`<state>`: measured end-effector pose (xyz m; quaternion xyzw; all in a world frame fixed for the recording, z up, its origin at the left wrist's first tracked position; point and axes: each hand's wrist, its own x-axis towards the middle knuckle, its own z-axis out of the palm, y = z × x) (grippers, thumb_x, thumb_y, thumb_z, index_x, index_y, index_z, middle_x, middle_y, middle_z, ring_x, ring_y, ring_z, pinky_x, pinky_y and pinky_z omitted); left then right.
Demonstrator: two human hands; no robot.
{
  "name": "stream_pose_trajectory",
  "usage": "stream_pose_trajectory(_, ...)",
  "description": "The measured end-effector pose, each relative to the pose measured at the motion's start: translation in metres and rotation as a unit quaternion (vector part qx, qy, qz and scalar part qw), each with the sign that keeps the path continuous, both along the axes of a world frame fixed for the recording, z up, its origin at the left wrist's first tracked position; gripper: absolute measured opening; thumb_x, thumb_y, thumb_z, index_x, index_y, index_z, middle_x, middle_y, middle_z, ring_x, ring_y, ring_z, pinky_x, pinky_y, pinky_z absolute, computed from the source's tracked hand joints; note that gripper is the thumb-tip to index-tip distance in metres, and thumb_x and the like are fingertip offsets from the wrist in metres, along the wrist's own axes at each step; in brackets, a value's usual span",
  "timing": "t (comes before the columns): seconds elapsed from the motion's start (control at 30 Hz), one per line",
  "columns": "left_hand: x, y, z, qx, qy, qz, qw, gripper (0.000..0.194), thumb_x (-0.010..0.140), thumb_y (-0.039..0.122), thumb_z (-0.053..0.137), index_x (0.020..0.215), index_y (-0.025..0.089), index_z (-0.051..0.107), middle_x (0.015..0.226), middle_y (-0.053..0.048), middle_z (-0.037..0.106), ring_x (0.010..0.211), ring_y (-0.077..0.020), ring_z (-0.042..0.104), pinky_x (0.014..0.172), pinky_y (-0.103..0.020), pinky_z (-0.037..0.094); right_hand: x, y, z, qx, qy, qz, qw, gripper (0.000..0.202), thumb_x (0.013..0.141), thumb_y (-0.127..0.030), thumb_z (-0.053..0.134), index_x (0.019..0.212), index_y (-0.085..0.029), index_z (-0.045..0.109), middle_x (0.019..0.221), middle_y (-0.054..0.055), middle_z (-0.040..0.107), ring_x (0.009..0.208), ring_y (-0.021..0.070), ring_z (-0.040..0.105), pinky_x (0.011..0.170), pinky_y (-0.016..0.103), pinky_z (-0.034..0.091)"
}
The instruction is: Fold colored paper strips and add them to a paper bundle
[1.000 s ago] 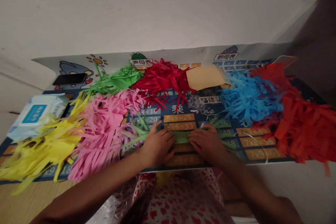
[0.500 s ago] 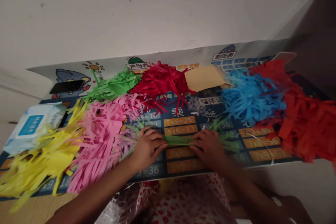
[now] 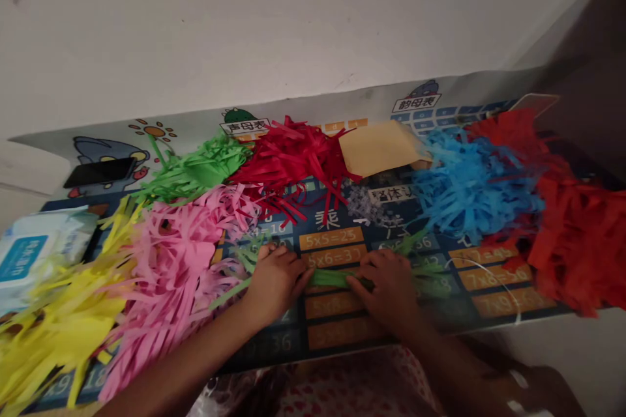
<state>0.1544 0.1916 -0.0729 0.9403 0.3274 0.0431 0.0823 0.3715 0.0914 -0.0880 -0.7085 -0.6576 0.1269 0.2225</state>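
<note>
Head view shows the green paper bundle [image 3: 331, 278] lying across the near part of the counter [image 3: 335, 332], and we take it as our landmark. Our left hand [image 3: 276, 280] curls its fingers over the bundle's left part, our right hand [image 3: 386, 283] over its right part; both look to be holding it, though we cannot tell how tightly. A narrow band shows between them, and fringed ends spread out beyond each hand.

If we pulled the two sides apart too hard, that thin middle could tear, since it looks like light paper. Should one hand loosen, the band could untwist or spread. Loose strips could also snag: on the left, the fringe lies up against the pink pile [image 3: 171, 260], so a sideways sweep might drag pink strips along.

Further left of the bundle come the yellow pile [image 3: 83, 313] and a pack of wipes [image 3: 24, 257]. Beyond it, away from us, lie the bright green pile [image 3: 205, 166], the dark red pile [image 3: 288, 153] and a tan sheet [image 3: 379, 148]. Right of it, a white string [image 3: 503, 283] curves near the fringe and might catch; the blue pile [image 3: 469, 189] and orange-red pile [image 3: 581, 234] crowd that side.
</note>
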Motion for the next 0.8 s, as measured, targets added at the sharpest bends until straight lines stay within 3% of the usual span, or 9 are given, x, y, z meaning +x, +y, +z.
stream_pose_trajectory(0.23,0.002,0.007,0.003,-0.017,0.033,-0.025,0.999,0.03,0.094,0.034,0.051,0.072,0.02,0.064,0.067,-0.003,0.064,0.073,-0.0218,0.053,0.073,-0.04,0.028,-0.002,0.003,-0.002,0.012,-0.001,-0.003,1.0,0.016,0.078,-0.027,0.073,0.065,-0.022,0.064,0.081,0.002,0.065,0.085,0.0226,0.053,0.076,0.038,0.028)
stream_pose_trajectory(0.33,0.001,0.008,0.003,-0.012,0.002,-0.022,1.0,0.022,0.093,0.033,0.054,0.079,0.021,0.066,0.073,-0.003,0.065,0.076,-0.0208,0.053,0.076,-0.04,0.03,-0.001,0.001,-0.003,0.018,-0.006,-0.019,1.0,0.014,0.079,-0.03,0.072,0.07,-0.022,0.064,0.082,0.003,0.066,0.085,0.0233,0.054,0.076,0.038,0.03)
stream_pose_trajectory(0.4,-0.001,0.008,0.004,0.005,-0.036,-0.053,0.998,0.013,0.092,0.025,0.055,0.089,0.023,0.067,0.083,-0.002,0.066,0.084,-0.0207,0.053,0.084,-0.041,0.03,0.0,-0.003,-0.001,0.06,-0.011,-0.025,0.998,0.012,0.08,-0.032,0.071,0.08,-0.022,0.065,0.091,0.005,0.068,0.091,0.0248,0.055,0.08,0.04,0.032)
stream_pose_trajectory(0.47,-0.004,0.007,0.005,0.022,-0.059,-0.105,0.992,0.015,0.089,0.019,0.056,0.095,0.028,0.068,0.093,-0.001,0.066,0.094,-0.0212,0.052,0.094,-0.045,0.027,0.004,-0.01,0.002,0.128,-0.032,0.009,0.991,0.012,0.083,-0.035,0.069,0.088,-0.024,0.066,0.102,0.004,0.069,0.103,0.0262,0.054,0.091,0.044,0.031)
stream_pose_trajectory(0.57,-0.007,0.004,0.008,0.042,-0.057,-0.156,0.985,0.017,0.087,0.021,0.059,0.1,0.03,0.067,0.099,-0.001,0.066,0.103,-0.0234,0.051,0.103,-0.051,0.02,0.013,-0.02,0.005,0.181,-0.095,0.103,0.973,0.006,0.09,-0.033,0.063,0.091,-0.027,0.066,0.112,-0.001,0.069,0.118,0.0252,0.05,0.108,0.051,0.017)
stream_pose_trajectory(0.7,-0.007,-0.001,0.008,0.051,-0.062,-0.153,0.985,0.019,0.086,0.026,0.056,0.103,0.026,0.065,0.098,-0.002,0.068,0.105,-0.0247,0.052,0.109,-0.053,0.016,0.026,-0.019,0.0,0.202,-0.15,0.175,0.952,0.012,0.094,-0.02,0.054,0.094,-0.025,0.066,0.118,-0.001,0.068,0.123,0.0224,0.047,0.113,0.051,0.011)
stream_pose_trajectory(0.8,-0.005,-0.004,0.007,0.062,-0.077,-0.135,0.986,0.019,0.087,0.029,0.057,0.103,0.024,0.065,0.095,-0.003,0.069,0.103,-0.0234,0.054,0.109,-0.053,0.017,0.034,-0.012,-0.004,0.205,-0.156,0.187,0.948,0.015,0.095,-0.017,0.053,0.094,-0.024,0.065,0.118,-0.001,0.068,0.122,0.021,0.048,0.114,0.051,0.011)
